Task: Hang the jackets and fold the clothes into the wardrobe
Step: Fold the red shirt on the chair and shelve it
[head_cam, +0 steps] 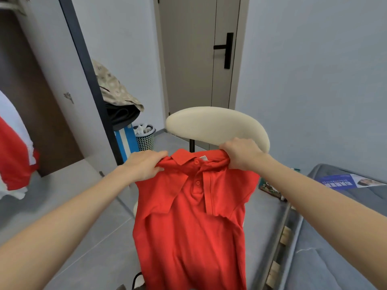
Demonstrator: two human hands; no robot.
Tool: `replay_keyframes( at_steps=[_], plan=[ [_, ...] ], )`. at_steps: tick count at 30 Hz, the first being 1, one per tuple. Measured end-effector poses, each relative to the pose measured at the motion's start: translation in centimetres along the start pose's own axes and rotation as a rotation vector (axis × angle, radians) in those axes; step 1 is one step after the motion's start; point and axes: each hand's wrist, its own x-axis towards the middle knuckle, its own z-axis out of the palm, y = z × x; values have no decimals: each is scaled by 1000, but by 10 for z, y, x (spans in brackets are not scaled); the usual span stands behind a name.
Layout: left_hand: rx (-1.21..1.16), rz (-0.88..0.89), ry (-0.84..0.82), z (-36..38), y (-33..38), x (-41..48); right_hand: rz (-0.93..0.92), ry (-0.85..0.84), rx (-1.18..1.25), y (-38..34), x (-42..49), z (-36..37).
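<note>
Can't see hem of the red polo shirt [188, 216]: cropped by bottom edge. Can't see fingertips of right hand [240, 153], curled behind shoulder fabric. Only getting backrest of the chair [215, 124]; seat and post mostly behind shirt. Wardrobe [31, 91] cropped at left and top. Red-and-white garment [12, 160] cropped at left edge, type unclear. Can't read print on the leaflet [351, 181]. Can't make out contents of the bin [145, 137]. Dark strap [136, 279] cropped at bottom, unidentifiable.
</note>
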Motion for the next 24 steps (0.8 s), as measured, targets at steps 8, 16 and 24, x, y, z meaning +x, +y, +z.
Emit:
replay_keyframes(
  at_steps=[8, 16, 24],
  plan=[
    [74, -106, 59, 53, -33, 88, 54, 125, -21, 8, 95, 77],
    [191, -238, 81, 88, -54, 157, 116, 141, -63, 12, 165, 116],
    [96, -270, 120, 135, -60, 158, 102, 110, -58, 1, 172, 151]
  ],
)
